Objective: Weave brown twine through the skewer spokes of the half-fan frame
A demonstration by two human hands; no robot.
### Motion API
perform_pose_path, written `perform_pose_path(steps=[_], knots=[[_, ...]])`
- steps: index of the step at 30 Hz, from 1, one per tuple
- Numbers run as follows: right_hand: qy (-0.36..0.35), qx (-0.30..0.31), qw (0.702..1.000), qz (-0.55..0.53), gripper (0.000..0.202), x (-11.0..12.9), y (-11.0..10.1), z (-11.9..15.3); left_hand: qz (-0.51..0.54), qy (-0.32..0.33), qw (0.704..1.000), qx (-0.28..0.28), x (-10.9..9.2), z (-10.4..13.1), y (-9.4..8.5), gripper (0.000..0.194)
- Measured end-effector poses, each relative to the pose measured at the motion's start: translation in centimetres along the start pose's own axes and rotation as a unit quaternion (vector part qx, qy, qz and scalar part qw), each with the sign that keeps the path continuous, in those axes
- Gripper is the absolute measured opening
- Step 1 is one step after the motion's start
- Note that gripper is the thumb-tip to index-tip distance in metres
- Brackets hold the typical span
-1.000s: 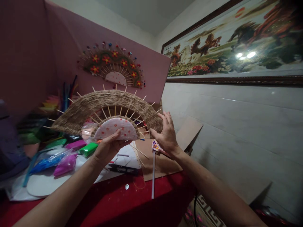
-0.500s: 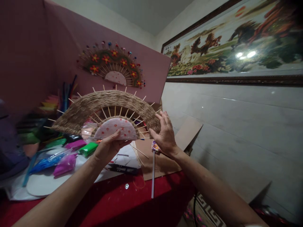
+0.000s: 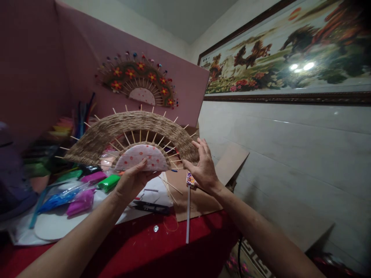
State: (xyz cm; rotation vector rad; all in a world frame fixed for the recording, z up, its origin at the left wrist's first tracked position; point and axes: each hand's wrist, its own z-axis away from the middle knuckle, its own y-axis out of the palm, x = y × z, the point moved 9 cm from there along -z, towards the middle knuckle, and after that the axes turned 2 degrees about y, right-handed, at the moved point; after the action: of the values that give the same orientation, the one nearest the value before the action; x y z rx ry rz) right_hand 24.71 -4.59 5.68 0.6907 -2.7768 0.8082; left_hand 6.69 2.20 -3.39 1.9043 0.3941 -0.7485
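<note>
In the head view I hold up a fan-shaped piece of woven brown twine [image 3: 127,120] on thin wooden sticks. Its base is a white half-round padded piece [image 3: 136,156] with small orange-red spots. My left hand [image 3: 135,179] is closed on this base, thumb in front and the other fingers behind. At the fan's right end my right hand [image 3: 204,166] is open, its thumb and fingers apart around the woven edge, seeming to touch it. Stick tips poke out along the outer rim. A second fan [image 3: 142,77], decorated with orange flowers and coloured beads, stands behind against a pink board.
On the red-covered table [image 3: 139,255] lie bright clay packets [image 3: 81,200], black thread snips [image 3: 150,207], loose sticks [image 3: 174,185], brown cardboard [image 3: 199,204] and a clear glue stick [image 3: 188,216]. The pink board [image 3: 185,85] rises behind. A framed horse picture [image 3: 278,58] hangs at right.
The fan and both hands stay almost in place. My right hand has shifted slightly at the fan's right end, and the camera view has moved a little.
</note>
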Motion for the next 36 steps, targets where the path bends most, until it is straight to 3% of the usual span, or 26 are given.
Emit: perform_pose_path(steps=[10, 14, 17, 27, 36], knots=[[-0.009, -0.031, 0.999, 0.004, 0.05, 0.4, -1.1, 0.1, 0.023, -0.001, 1.0, -0.014, 0.0, -0.1, -0.5, 0.024], [-0.06, -0.064, 0.995, 0.037, 0.032, 2.4, -2.8, 1.1, 0.031, 0.003, 0.999, -0.021, -0.2, -0.2, -0.5, 0.022], [-0.107, -0.054, 0.989, 0.083, 0.022, 3.5, -2.7, 2.4, 0.027, 0.007, 0.999, -0.015, -0.3, -0.2, -0.4, 0.025], [-0.176, 0.006, 0.972, 0.158, 0.031, 4.2, -0.5, 3.5, 0.034, 0.004, 0.999, -0.021, -0.1, -0.1, -0.4, 0.024], [-0.179, -0.034, 0.975, 0.131, 0.033, 3.9, -1.4, 4.2, 0.043, 0.006, 0.999, -0.02, -0.2, -0.1, -0.3, 0.02]])
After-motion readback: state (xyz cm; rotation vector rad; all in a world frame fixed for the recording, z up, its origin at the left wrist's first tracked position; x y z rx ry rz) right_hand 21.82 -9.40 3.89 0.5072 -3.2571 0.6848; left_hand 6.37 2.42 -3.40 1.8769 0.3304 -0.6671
